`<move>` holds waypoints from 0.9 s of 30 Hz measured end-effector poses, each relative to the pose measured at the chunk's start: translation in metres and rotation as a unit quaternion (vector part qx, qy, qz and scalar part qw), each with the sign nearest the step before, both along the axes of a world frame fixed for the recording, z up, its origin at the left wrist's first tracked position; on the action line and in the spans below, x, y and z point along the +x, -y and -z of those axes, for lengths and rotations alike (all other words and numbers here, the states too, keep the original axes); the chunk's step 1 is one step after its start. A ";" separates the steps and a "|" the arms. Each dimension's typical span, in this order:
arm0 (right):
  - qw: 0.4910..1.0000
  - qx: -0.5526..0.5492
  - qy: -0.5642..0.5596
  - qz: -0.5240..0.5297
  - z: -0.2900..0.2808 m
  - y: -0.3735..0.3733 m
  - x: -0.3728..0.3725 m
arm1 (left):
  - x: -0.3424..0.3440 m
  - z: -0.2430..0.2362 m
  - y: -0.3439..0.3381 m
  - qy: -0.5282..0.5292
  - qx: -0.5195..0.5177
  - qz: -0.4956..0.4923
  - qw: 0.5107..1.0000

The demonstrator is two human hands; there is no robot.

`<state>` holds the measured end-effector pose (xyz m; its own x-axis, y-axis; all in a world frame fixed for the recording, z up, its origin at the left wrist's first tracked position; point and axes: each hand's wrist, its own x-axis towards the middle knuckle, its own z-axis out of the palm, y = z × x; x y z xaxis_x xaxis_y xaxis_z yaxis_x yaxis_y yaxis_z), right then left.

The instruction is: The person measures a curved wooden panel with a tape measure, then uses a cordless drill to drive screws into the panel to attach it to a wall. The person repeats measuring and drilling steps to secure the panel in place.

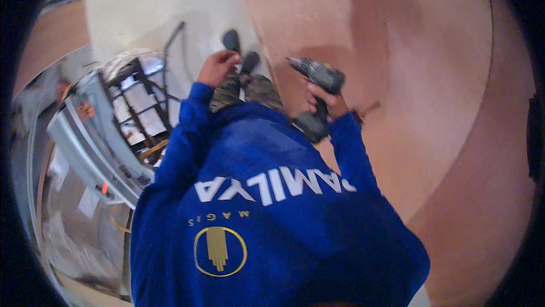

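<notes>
In my right hand is a cordless drill, gripped around its handle. Its chuck points to the far left, and its battery base hangs low in front of my body. My left hand is held out in front of me with the fingers curled and the tips together. Whatever they may pinch is too small and blurred to make out. Beyond that hand, my dark shoes stand on the pale floor, close to the edge of a large reddish-brown wood panel.
To the left is a black slatted frame with a thin bent black bar rising beside it. Long grey metal profiles lie farther left. The wood panel fills the right side, bearing a dark shadow, with a curved seam near its outer edge.
</notes>
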<state>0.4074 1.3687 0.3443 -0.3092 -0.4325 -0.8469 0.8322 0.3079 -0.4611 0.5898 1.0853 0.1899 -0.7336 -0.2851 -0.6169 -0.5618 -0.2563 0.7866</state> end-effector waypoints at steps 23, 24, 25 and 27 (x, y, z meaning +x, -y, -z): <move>0.854 -0.067 -0.302 -0.418 0.054 0.073 -0.009 | 0.448 -0.105 -0.110 0.411 -0.348 -0.581 0.611; 0.842 -0.014 -0.282 -0.459 0.053 0.089 -0.004 | 0.451 -0.103 -0.108 0.418 -0.336 -0.591 0.602; 0.827 0.042 -0.261 -0.497 0.051 0.104 0.002 | 0.453 -0.103 -0.106 0.417 -0.338 -0.597 0.596; 0.791 0.069 -0.283 -0.538 0.041 0.129 0.021 | 0.455 -0.107 -0.101 0.423 -0.326 -0.605 0.590</move>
